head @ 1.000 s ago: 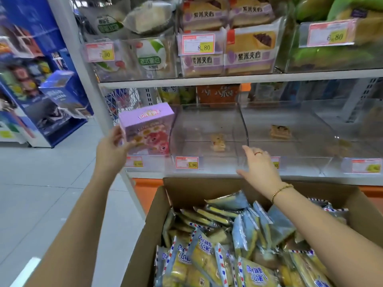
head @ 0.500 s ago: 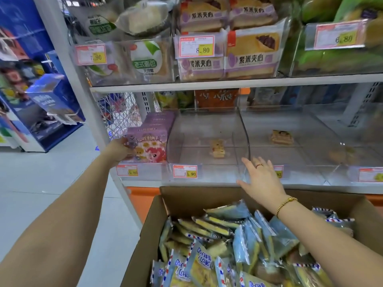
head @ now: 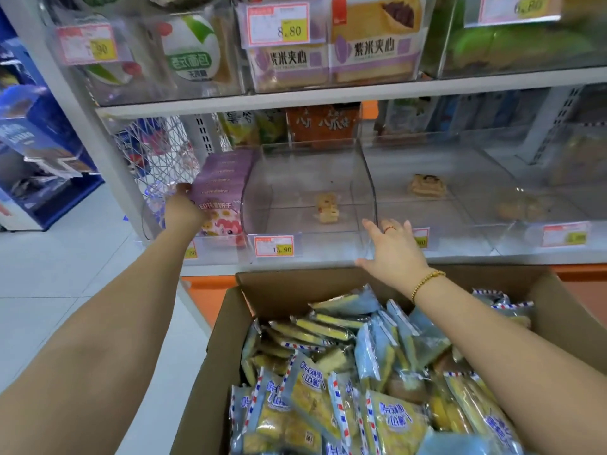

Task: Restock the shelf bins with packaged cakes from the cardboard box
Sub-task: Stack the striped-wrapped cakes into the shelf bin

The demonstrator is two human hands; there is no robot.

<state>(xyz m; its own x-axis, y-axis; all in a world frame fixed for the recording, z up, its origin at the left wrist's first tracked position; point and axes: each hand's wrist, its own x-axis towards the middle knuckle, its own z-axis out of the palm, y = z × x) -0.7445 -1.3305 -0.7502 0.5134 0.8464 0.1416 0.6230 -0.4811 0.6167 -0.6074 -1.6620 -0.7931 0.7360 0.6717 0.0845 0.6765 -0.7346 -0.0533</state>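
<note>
My left hand [head: 185,213] is reaching out to the far-left bin, gripping the left edge of the front purple box [head: 220,192], thumb curling over its top corner while the other fingers are hiding behind it. That box is standing upright at the head of a row of the same boxes. Moving right, a price tag [head: 274,246] is hanging on the front of the middle clear bin [head: 308,172], and one small cake [head: 326,208] is sitting alone on its floor. My right hand [head: 394,247] is stretching forward, palm down, fingers straight and spread, hovering at the front lip where the middle bin meets the next one; I cannot tell whether it is touching. A ring [head: 390,229] is showing on one finger, a gold bracelet [head: 427,282] on the wrist. Further right, another lone cake [head: 427,185] is lying in the neighbouring bin. Below my right arm the cardboard box [head: 565,320] is standing open just beneath the shelf, heaped with packaged cakes [head: 399,421].
</note>
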